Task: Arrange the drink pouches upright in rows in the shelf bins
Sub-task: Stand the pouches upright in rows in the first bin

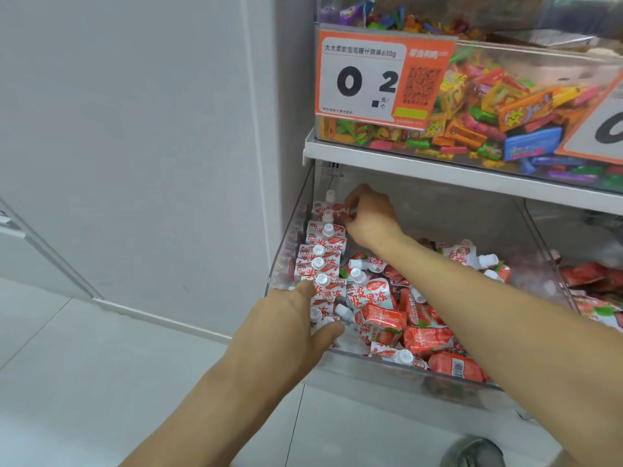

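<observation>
A clear plastic shelf bin (pixel 397 374) holds many red-and-white drink pouches with white caps. Along its left wall a row of upright pouches (pixel 320 261) runs from front to back. My left hand (pixel 296 325) is at the front end of that row, its fingers curled round the nearest pouches. My right hand (pixel 367 217) reaches to the back of the row and pinches the top edge of a rear pouch (pixel 332 208). A loose pile of pouches (pixel 414 318) lies flat and jumbled across the rest of the bin.
A white shelf board (pixel 438 166) hangs just above the bin and carries a clear bin of colourful candies (pixel 488 106) with an orange price tag (pixel 377 79). Another bin of red packets (pixel 593 281) stands at the right. A grey wall is at the left, a light floor below.
</observation>
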Available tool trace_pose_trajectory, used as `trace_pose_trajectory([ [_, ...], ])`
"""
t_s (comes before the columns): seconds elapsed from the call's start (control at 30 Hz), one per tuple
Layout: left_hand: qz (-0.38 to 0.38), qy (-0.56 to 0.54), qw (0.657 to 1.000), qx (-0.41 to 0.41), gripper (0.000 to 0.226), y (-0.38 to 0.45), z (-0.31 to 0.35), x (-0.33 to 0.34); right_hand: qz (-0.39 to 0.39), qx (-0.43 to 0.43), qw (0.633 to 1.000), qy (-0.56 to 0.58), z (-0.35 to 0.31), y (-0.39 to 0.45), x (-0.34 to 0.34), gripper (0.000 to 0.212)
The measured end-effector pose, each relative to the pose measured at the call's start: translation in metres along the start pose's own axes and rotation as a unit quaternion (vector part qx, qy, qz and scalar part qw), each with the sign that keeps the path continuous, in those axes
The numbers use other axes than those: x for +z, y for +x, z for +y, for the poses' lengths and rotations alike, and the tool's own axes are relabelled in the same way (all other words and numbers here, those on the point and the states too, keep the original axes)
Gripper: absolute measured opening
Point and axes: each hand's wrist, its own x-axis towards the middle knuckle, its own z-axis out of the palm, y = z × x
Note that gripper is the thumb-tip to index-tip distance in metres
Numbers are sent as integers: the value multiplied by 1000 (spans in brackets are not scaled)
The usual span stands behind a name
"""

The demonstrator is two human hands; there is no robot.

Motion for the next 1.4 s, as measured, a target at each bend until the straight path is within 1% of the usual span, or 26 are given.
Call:
trace_pose_trajectory([
  [0.03, -4, 1, 1000, -3, 45, 0, 0, 0, 2, 8, 1000, 15, 1, 1, 0, 24],
  [0.07, -8, 1, 1000, -5, 43, 0, 1, -1, 0, 10, 1000, 14, 2, 2, 0, 21],
  [0.13, -16, -1, 1000, -12, 42, 1, 2, -2, -21, 4, 1000, -19, 4, 4, 2, 9],
  [0.2, -12, 3, 1000, -14, 42, 2, 4, -2, -35, 0, 999, -13, 10, 4, 3, 10],
  [0.3, 6, 29, 999, -22, 47, 3, 8, -4, -79, -38, 996, 3, 16, 5, -8, 6],
  [0.33, 7, 40, 999, -27, 48, 4, 10, -4, -106, -52, 993, 1, 16, 5, -14, 8],
  [0.37, 6, 50, 998, -32, 48, 4, 13, -4, -130, -60, 990, 5, 15, 5, -18, 17],
  [0.4, 5, 57, 998, -33, 47, 4, 15, -4, -145, -63, 987, 22, 13, 3, -20, 25],
  [0.43, 3, 62, 998, -34, 45, 5, 18, -4, -148, -62, 986, 39, 11, 1, -17, 29],
  [0.5, -9, 56, 997, -43, 39, 7, 23, -6, -139, -51, 988, 52, 8, 1, -5, 27],
  [0.57, -26, 38, 996, -75, 35, 10, 24, -9, -139, -41, 989, 41, 7, 6, 3, 26],
  [0.7, -47, 37, 992, -108, 33, 12, 19, -13, -210, -77, 975, -6, 6, 17, -6, 27],
  [0.87, -58, 46, 991, -114, 34, 12, 18, -14, -242, -87, 966, -21, -2, 13, -4, 31],
  [0.9, -58, 41, 991, -114, 35, 11, 18, -14, -258, -82, 963, -3, -2, 10, -6, 34],
  [0.97, -56, 38, 992, -110, 38, 9, 18, -14, -285, -56, 954, 70, -1, -1, -19, 43],
  [1.0, -55, 44, 992, -103, 40, 6, 19, -14, -284, -45, 952, 106, 1, -8, -29, 48],
  [1.03, -54, 54, 993, -94, 41, 3, 19, -14, -260, -46, 959, 105, 3, -16, -41, 51],
  [1.1, -43, 80, 993, -70, 39, -3, 20, -13, -189, -92, 977, 29, 7, -42, -68, 47],
  [1.13, -36, 90, 993, -63, 38, -5, 20, -14, -169, -126, 978, 5, 9, -59, -79, 42],
  [1.17, -33, 100, 993, -59, 36, -6, 21, -15, -172, -155, 973, -3, 12, -79, -88, 39],
  [1.2, -32, 110, 992, -58, 35, -6, 21, -15, -193, -176, 965, -16, 15, -99, -94, 40],
  [1.27, -35, 130, 989, -65, 33, -3, 22, -15, -247, -206, 944, -66, 20, -135, -95, 55],
  [1.33, -41, 144, 986, -73, 33, -1, 25, -17, -268, -207, 937, -85, 27, -155, -88, 70],
  [1.4, -43, 141, 987, -70, 33, -1, 24, -16, -264, -187, 944, -67, 32, -161, -86, 75],
])
